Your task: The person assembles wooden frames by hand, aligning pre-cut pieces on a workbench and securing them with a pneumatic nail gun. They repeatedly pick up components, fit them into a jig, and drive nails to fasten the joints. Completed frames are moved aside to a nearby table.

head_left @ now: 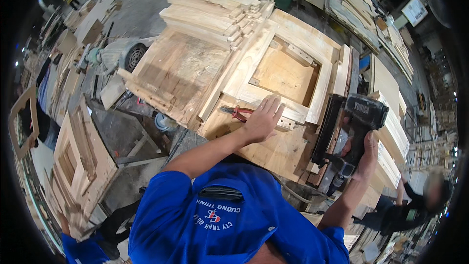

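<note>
A pale rectangular wooden frame with an open centre (245, 71) lies in the middle of the picture, slightly right and above; part of its lower rail is covered by the person's left hand (264, 119). That hand rests palm down, its fingers extended and released, grasping nothing. Just beside it is a pair of red-handled metal pliers (238, 113), with the handle ends hidden at the hand.

Right of the centre, the right hand (365, 159) has its fingers clenched round the grip of a bulky black nail gun (364, 115); the tool conceals some of them, and whether its nose touches any wood cannot be told.

All this is at a scuffed plywood worktop (181, 66), whose near edge is partly blocked by the wearer's blue shirt (220, 215). A stack of pale wooden strips (207, 14) covers its upper end. At the lower right, a dark-clothed person (403, 215) is blurred; at the lower left, another person's blue garment (85, 250) is cut off by the fisheye's black rim.
</note>
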A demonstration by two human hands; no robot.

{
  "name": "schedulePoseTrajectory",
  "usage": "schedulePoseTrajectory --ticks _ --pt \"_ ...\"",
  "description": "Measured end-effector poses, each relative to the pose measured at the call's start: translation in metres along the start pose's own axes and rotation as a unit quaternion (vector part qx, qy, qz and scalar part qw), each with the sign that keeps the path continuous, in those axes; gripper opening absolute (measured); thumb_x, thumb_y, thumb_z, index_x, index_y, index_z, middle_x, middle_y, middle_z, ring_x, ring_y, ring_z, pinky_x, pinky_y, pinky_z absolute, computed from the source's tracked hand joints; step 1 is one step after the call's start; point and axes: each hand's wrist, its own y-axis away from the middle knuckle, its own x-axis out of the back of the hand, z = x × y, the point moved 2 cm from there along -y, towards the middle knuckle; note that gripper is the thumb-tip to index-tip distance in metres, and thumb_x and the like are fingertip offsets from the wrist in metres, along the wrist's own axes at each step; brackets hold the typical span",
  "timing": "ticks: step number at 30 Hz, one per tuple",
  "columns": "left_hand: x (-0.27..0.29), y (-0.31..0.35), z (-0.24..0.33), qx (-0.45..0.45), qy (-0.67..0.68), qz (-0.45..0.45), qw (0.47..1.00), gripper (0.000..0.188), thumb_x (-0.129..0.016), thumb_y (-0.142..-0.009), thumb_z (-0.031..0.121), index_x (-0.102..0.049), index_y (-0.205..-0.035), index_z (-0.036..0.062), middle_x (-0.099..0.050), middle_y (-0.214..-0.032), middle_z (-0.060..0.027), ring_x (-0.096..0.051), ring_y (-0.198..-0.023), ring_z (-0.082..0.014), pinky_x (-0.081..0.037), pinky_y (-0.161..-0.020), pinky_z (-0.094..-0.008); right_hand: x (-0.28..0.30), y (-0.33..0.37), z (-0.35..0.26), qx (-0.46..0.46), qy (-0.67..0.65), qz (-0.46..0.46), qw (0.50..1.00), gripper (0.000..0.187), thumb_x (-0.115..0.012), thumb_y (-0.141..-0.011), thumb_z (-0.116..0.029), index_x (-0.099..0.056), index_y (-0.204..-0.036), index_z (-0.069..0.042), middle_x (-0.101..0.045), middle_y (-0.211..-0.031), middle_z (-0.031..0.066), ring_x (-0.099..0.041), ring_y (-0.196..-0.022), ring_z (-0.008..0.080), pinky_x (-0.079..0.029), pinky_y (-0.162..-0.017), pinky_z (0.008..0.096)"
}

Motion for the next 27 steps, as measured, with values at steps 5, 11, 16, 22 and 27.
schedulePoseTrajectory --ticks 5,11,16,22,27 --pt "-0.037 -0.043 -0.026 -0.016 -0.019 -0.045 0.999 0.113 -0.082 -0.076 0.059 -0.039 -0.151 -0.0125 -0.043 -0.149 -0.0341 -0.037 -0.144 -0.0496 -0.021 -0.128 -0.0565 -0.013 0.022 0.009 -0.022 -0.044 -0.052 0.997 0.058 -0.053 -0.111 -0.042 -0.056 -0.136 0.010 -0.071 -0.112 0.0237 -0.067 -0.061 0.0173 -0.058 -0.055 0.0304" --pt "-0.034 -0.059 -0.032 -0.036 -0.024 -0.081 0.996 0.124 -0.077 -0.069 0.077 -0.042 -0.147 -0.0128 -0.054 -0.131 -0.0264 -0.049 -0.123 -0.0383 -0.035 -0.114 -0.0537 -0.045 0.028 0.023 -0.056 -0.039 0.003 0.998 0.053 -0.049 -0.113 -0.037 -0.056 -0.135 0.011 -0.072 -0.114 0.0229 -0.068 -0.064 0.0162 -0.058 -0.057 0.0290" --pt "-0.045 -0.072 -0.039 -0.047 0.016 -0.092 0.994 0.115 -0.082 -0.065 0.070 -0.046 -0.140 -0.0100 -0.055 -0.123 -0.0211 -0.051 -0.116 -0.0339 -0.038 -0.106 -0.0486 -0.068 0.008 0.036 -0.124 -0.009 0.018 0.992 0.049 -0.050 -0.113 -0.038 -0.063 -0.130 0.007 -0.075 -0.097 0.0155 -0.066 -0.062 0.0153 -0.056 -0.057 0.0282" --pt "-0.046 -0.071 -0.040 -0.027 0.008 -0.088 0.996 0.111 -0.085 -0.065 0.067 -0.047 -0.139 -0.0062 -0.055 -0.121 -0.0175 -0.050 -0.115 -0.0315 -0.038 -0.104 -0.0468 -0.097 -0.012 0.042 -0.168 0.039 0.047 0.984 0.052 -0.051 -0.112 -0.042 -0.064 -0.130 0.005 -0.071 -0.081 0.0104 -0.065 -0.058 0.0151 -0.055 -0.056 0.0276" --pt "-0.048 -0.068 -0.042 -0.019 0.020 -0.050 0.998 0.110 -0.088 -0.064 0.064 -0.048 -0.139 -0.0051 -0.056 -0.123 -0.0171 -0.051 -0.116 -0.0310 -0.039 -0.104 -0.0464 -0.115 -0.020 0.035 -0.199 0.070 0.055 0.976 0.051 -0.051 -0.112 -0.043 -0.065 -0.127 0.003 -0.068 -0.073 0.0089 -0.065 -0.057 0.0155 -0.054 -0.055 0.0281"
